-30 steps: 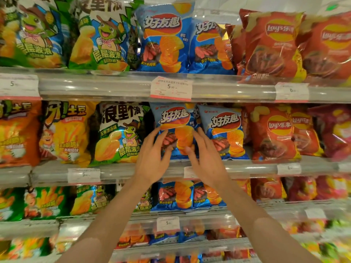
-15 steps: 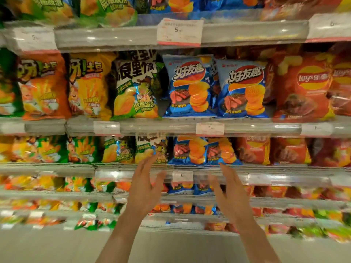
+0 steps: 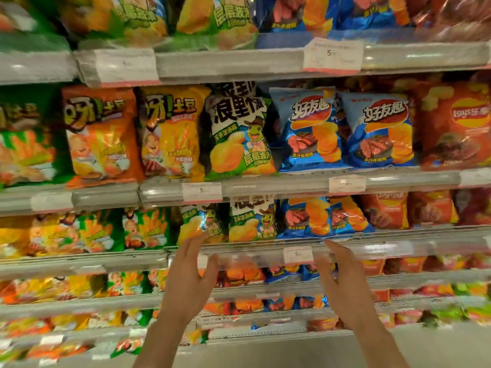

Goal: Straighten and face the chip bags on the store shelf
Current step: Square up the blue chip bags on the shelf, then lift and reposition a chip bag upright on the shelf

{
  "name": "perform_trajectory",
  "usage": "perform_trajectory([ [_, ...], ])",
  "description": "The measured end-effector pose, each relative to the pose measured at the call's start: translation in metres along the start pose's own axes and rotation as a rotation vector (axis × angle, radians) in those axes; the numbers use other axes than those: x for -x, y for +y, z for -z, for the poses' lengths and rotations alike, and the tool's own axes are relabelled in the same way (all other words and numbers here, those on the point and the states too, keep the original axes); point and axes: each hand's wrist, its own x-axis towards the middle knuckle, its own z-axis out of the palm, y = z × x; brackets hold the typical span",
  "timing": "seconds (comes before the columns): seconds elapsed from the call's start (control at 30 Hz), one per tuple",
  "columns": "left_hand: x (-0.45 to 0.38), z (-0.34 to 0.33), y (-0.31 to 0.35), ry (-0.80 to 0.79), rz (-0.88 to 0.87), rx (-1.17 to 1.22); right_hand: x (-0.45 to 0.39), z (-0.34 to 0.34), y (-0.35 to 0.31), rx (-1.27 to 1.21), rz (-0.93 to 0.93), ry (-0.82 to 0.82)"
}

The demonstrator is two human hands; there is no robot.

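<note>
A supermarket snack aisle is seen from head height, its grey metal shelves (image 3: 265, 65) stacked in tiers and fronted with clear plastic strips carrying white price tags (image 3: 333, 55). The chip bags are ranged upright along every tier. On the tier across the middle of the frame, an orange bag (image 3: 102, 135) and a yellow bag (image 3: 172, 134) are stood side by side at centre left, followed to the right by a green-and-black bag with a cartoon frog (image 3: 239, 134), two blue bags (image 3: 309, 130) facing forward, and a red bag (image 3: 455, 123) at the right edge. On the tier below, smaller green frog bags (image 3: 252, 221) and blue bags (image 3: 326, 216) are lined up above a price tag (image 3: 297, 254).

At lower centre, two bare hands are raised in front of that lower tier. The left hand (image 3: 190, 277) is held with fingers straight and spread, its fingertips just before the shelf edge below the frog bags; nothing is gripped. The right hand (image 3: 342, 280) is likewise opened, fingers loosely extended, with nothing held. Whether either hand is touching the shelf strip cannot be told.

The top tier is cut off by the upper edge of the frame. The lowest tiers and the left side are smeared by motion blur, and their packets cannot be made out beyond patches of orange, green and red.
</note>
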Motion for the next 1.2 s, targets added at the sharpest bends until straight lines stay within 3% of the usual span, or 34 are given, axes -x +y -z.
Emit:
perform_trajectory([
  [0.27, -0.036, 0.106, -0.069, -0.046, -0.139, -0.054, 0.027, -0.071, -0.107, 0.045, 0.014, 0.058],
  [0.5, -0.065, 0.154, -0.087, -0.012, -0.198, -0.052, 0.017, -0.091, -0.162, 0.113, 0.107, 0.094],
  [0.83, -0.143, 0.177, -0.024, 0.086, -0.268, 0.048, -0.077, -0.06, -0.256, 0.332, 0.563, 0.165],
  [0.93, -0.173, 0.175, -0.007, 0.088, -0.27, 0.049, -0.103, -0.063, -0.283, 0.458, 0.633, 0.112],
  [1.2, -0.197, 0.154, 0.002, -0.013, -0.154, 0.022, -0.133, -0.089, -0.318, 0.206, 0.349, -0.072],
])
